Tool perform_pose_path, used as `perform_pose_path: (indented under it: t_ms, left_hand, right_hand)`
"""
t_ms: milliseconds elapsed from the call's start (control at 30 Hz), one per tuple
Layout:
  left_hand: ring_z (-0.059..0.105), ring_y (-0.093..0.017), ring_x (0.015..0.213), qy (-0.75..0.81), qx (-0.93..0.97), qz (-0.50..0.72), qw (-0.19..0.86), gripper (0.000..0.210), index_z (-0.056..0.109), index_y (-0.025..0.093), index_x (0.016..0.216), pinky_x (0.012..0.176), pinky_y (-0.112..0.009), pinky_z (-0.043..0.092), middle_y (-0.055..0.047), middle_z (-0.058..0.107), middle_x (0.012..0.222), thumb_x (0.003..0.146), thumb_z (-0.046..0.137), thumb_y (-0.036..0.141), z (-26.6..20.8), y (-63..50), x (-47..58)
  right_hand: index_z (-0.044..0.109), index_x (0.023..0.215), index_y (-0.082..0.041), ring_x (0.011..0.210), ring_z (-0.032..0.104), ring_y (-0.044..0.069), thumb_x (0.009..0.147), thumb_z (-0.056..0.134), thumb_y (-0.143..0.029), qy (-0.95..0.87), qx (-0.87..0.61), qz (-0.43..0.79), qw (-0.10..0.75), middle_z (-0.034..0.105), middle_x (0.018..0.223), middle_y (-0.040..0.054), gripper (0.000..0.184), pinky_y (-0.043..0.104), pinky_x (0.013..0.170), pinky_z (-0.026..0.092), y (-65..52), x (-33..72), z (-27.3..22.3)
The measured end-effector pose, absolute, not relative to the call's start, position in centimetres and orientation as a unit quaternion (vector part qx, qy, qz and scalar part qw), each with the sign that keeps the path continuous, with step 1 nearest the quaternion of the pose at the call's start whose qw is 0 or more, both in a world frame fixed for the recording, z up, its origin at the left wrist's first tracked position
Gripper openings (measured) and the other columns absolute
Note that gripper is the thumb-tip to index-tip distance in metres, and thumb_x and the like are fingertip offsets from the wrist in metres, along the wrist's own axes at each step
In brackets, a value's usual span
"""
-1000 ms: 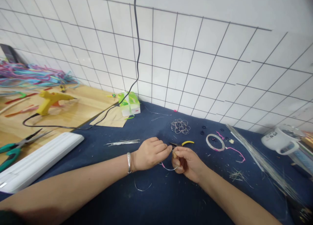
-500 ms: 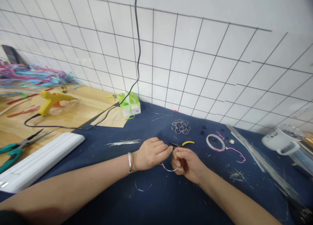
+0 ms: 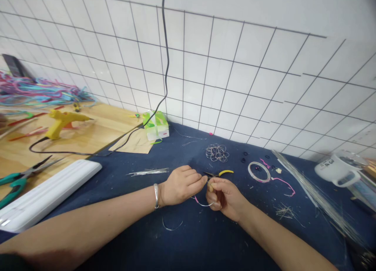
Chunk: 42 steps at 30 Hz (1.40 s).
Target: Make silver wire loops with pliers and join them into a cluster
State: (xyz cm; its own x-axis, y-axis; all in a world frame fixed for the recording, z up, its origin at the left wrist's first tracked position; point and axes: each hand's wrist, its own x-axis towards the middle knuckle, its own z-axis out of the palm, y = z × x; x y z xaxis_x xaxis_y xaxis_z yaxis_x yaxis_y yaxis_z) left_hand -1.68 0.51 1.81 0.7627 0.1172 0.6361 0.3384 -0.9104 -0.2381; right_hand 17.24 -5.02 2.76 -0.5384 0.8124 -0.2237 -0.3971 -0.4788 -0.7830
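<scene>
Two hands meet over a curved wire (image 3: 202,204) on the dark blue worktop (image 3: 211,243).
The left hand (image 3: 182,184) has its fingers curled in and the right hand (image 3: 227,194) its thumb and fingers pressed together, both pinching the wire, though the exact contact is hidden; yellow-handled pliers (image 3: 226,172) lie just behind, near a tangle of wire loops (image 3: 216,152).

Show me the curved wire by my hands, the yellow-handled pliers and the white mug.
Curved wire (image 3: 196,199): head view, on its pink part.
Yellow-handled pliers (image 3: 226,171): head view, on the yellow handle.
White mug (image 3: 329,172): head view, on its outer side.
</scene>
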Motion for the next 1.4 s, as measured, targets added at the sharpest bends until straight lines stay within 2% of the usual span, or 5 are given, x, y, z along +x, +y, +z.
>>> perform_pose_path:
  t_ms: [833, 967, 1167, 1267, 1400]
  left_hand:
    - [0.059, -0.014, 0.071, -0.125, -0.930, -0.307, 0.158, 0.020, 0.053, 0.014, 0.104, 0.061, -0.027, 0.044, -0.003, 0.063, 0.075, 0.085, 0.045, 0.015, 2.3, 0.9, -2.1]
    - [0.060, -0.014, 0.072, -0.189, -0.925, -0.329, 0.017, 0.017, 0.057, 0.015, 0.096, 0.066, -0.029, 0.047, -0.004, 0.065, 0.079, 0.085, 0.045, 0.018, 2.2, 0.6, -1.4]
    - [0.058, -0.008, 0.058, -0.242, -0.826, -0.336, -0.382, 0.021, 0.057, 0.015, 0.097, 0.052, -0.019, 0.049, -0.003, 0.064, 0.080, 0.090, 0.039, 0.023, 2.2, 0.4, -0.7]
    - [0.057, -0.008, 0.054, -0.252, -0.788, -0.321, -0.460, 0.023, 0.057, 0.013, 0.090, 0.049, -0.019, 0.049, -0.002, 0.061, 0.069, 0.090, 0.040, 0.028, 2.1, 0.6, -0.7]
    - [0.054, -0.007, 0.047, -0.283, -0.755, -0.285, -0.519, 0.024, 0.056, 0.013, 0.083, 0.044, -0.017, 0.045, 0.000, 0.059, 0.063, 0.087, 0.043, 0.032, 1.8, 0.7, -0.6]
  right_hand:
    - [0.046, 0.064, -0.016, 0.039, 0.035, 0.005, 0.073, 0.053, -0.025, -0.360, -0.296, 0.799, 0.380, 0.046, 0.051, -0.0040, 0.015, 0.019, 0.039, 0.020, -4.7, 17.8, 2.9]
    - [0.048, 0.065, -0.016, 0.039, 0.036, 0.004, 0.075, 0.055, -0.027, -0.385, -0.323, 0.776, 0.382, 0.048, 0.053, -0.0033, 0.016, 0.019, 0.040, 0.020, -4.6, 17.7, 3.2]
    - [0.056, 0.077, -0.015, 0.041, 0.039, 0.005, 0.079, 0.053, -0.035, -0.487, -0.435, 0.650, 0.389, 0.051, 0.057, -0.0030, 0.020, 0.018, 0.040, 0.026, -4.4, 17.7, 3.3]
    - [0.058, 0.078, -0.017, 0.043, 0.044, 0.006, 0.080, 0.051, -0.036, -0.562, -0.504, 0.540, 0.373, 0.055, 0.061, -0.0016, 0.021, 0.019, 0.041, 0.032, -4.3, 17.9, 3.5]
    - [0.060, 0.081, -0.019, 0.050, 0.050, 0.009, 0.081, 0.050, -0.028, -0.652, -0.540, 0.399, 0.352, 0.056, 0.062, -0.0021, 0.014, 0.021, 0.049, 0.038, -4.3, 18.0, 3.7]
